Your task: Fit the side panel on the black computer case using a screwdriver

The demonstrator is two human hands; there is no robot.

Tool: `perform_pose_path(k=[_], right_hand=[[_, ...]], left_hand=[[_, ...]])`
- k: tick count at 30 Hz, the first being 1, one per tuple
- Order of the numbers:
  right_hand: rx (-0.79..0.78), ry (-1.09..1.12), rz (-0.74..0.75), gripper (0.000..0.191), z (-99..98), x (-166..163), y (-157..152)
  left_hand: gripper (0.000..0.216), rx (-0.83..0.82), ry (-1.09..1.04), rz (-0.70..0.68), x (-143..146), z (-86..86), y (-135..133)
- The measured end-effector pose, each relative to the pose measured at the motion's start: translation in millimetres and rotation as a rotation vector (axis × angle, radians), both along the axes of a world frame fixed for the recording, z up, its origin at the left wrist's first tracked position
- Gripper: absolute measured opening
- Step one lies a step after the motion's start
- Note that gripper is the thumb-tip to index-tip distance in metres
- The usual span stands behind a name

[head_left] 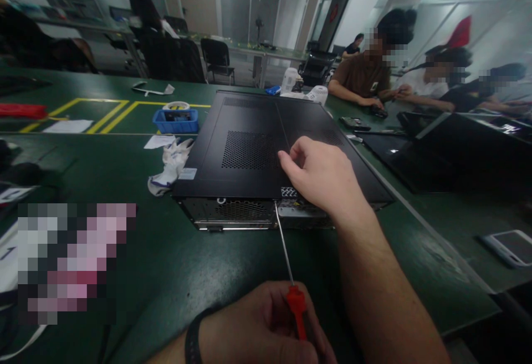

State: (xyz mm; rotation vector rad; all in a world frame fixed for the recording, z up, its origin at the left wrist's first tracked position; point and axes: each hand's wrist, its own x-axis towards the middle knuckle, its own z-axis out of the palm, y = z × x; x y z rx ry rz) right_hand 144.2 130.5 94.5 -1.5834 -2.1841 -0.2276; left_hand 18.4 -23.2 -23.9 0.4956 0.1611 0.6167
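in the head view, one wide, flat computer case (266,116) of black metal lies at the middle of a smooth green bench (208,275). its matte top bears two large patches of small round holes, the right one partly behind the right hand (326,173); its near face has a honeycomb grille (241,210) and bare silvery metal. one screwdriver (296,302), with a slim, straight metal shaft and a red handle, slants up to that near face; its tip is too small to tell what it meets.

the left hand (266,319), wearing one dark wristband (193,342), is clamped on the red handle. the right hand lies palm down over the case's top, fingers curled, thumb a little apart from them, holding nothing.

left of the case are a crumpled, pale fabric glove (170,169), one blue plastic bin (175,122) and a round roll of tape (175,106). at the right sits one phone (511,246).
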Motion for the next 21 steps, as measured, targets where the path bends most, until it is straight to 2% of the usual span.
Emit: perform_pose_path(k=[7, 12, 15, 21], right_hand=[[0.009, 0.0, -0.007, 0.027, -1.3, -0.2, 0.5], [0.007, 0.006, -0.004, 0.027, -1.6, 0.3, 1.0], [0.012, 0.004, -0.003, 0.027, -1.7, 0.6, 1.4], [0.008, 0.008, -0.005, 0.026, -2.0, 0.7, 1.3]], left_hand=[[0.029, -0.006, -0.044, -0.063, -2.8, 6.8, 2.1], [0.038, -0.043, 0.012, 0.018, 2.0, 0.7, 0.0], [0.041, -0.016, 0.048, -0.001, 2.3, -0.7, 0.3], [0.031, -0.029, -0.004, -0.068, -5.3, 6.0, 1.3]])
